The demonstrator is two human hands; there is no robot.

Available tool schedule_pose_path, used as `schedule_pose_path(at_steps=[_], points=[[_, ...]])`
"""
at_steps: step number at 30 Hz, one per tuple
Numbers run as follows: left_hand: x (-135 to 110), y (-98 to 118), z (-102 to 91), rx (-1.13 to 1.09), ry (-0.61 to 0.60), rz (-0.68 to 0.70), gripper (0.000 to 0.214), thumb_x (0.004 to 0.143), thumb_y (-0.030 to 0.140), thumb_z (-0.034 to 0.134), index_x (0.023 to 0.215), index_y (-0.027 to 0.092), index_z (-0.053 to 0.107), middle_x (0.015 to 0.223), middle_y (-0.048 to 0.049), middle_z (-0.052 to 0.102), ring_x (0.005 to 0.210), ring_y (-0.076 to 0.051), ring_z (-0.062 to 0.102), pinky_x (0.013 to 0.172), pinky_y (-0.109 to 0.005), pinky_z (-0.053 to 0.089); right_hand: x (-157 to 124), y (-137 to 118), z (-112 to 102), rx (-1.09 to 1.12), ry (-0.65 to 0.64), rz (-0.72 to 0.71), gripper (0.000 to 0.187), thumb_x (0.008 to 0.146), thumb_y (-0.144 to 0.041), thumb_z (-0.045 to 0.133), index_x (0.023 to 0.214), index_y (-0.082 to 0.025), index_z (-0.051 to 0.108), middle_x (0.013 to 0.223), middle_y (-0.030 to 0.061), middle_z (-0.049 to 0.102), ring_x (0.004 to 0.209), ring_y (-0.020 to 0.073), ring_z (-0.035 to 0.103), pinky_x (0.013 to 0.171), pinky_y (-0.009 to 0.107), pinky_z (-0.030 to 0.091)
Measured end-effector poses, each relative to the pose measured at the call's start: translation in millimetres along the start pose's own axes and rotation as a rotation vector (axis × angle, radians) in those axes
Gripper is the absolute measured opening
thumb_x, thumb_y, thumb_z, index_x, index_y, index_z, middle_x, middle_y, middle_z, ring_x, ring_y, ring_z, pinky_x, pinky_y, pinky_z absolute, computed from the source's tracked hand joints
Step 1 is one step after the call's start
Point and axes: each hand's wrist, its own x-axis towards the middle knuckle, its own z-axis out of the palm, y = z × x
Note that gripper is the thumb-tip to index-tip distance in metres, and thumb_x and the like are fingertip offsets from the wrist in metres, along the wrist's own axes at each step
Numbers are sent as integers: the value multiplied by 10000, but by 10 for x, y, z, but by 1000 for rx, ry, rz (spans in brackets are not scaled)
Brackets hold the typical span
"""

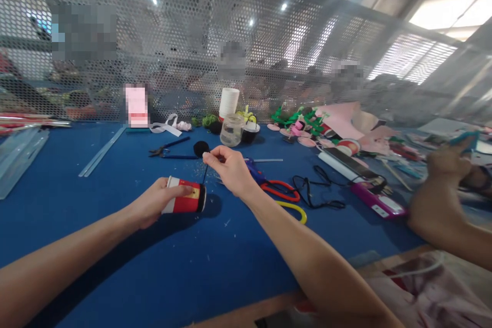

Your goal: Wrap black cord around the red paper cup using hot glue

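My left hand (157, 200) is closed around a red and white paper cup (182, 205). The cup is tilted on its side, its white rim toward my palm and a black band (202, 199) around its right end. My right hand (230, 168) pinches a thin black yarn strand (205, 174) above that end, and the strand runs down to the band. Just behind my right fingertips sits a black yarn ball (200, 147). Pliers (165, 153) with blue handles lie beyond the cup. My right wrist partly hides scissors (282, 190) with red and yellow handles.
A clear plastic jar (231, 132) and stacked white cups (229, 101) stand at the back. On the right are a black cable (319, 189), a purple device (378, 201) and a co-worker's arm (438, 205). Clear strips (103, 151) lie left. Perforated metal panels (184, 36) rise behind.
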Motion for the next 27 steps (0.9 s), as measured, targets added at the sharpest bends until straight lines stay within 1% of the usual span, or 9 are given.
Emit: schedule_pose_path(at_steps=[3,6,9,13,18,23,27], points=[[3,5,6,25,16,-14,170,573,284,598,559,122,550,459,25,546,390,-71,446,402,-182,293,-9,-31,-10,-10,-28,-13,213,717,-342,501,608,-159,507,595,-8,525,527,85,437,508,203,347],[-5,-4,7,120,22,24,183,579,303,585,549,130,533,445,34,517,382,-72,421,393,-188,279,-17,-47,-10,-54,-38,-15,217,718,-342,497,597,-162,498,591,-9,523,530,89,443,507,204,347],[-26,-22,1,253,10,121,196,598,312,566,529,138,508,425,51,461,380,-64,367,390,-190,248,-21,-40,-7,-110,-46,-6,218,717,-337,497,586,-163,501,554,-18,496,511,89,428,495,205,338],[-58,-48,-7,358,-59,237,231,640,341,539,534,139,500,436,59,417,405,-60,329,405,-191,235,-24,-29,-2,-146,-88,21,207,719,-323,496,588,-162,512,516,-29,474,472,82,404,475,203,326],[-75,-76,-17,378,-90,279,260,668,378,518,584,132,530,478,48,433,438,-66,343,431,-193,266,-27,-33,10,-149,-127,27,203,723,-309,499,596,-153,523,541,-11,520,465,79,413,479,204,336],[-85,-76,-15,371,-85,291,242,663,372,528,652,133,563,542,26,504,493,-90,408,481,-200,329,-23,-27,25,-153,-146,58,186,723,-287,509,607,-144,535,596,19,578,517,89,473,522,209,366],[-112,-42,14,371,-82,298,246,664,370,527,668,127,569,556,23,513,500,-89,413,494,-196,343,-43,1,18,-148,-172,67,186,725,-271,512,600,-136,540,617,36,597,541,91,492,544,208,374]])
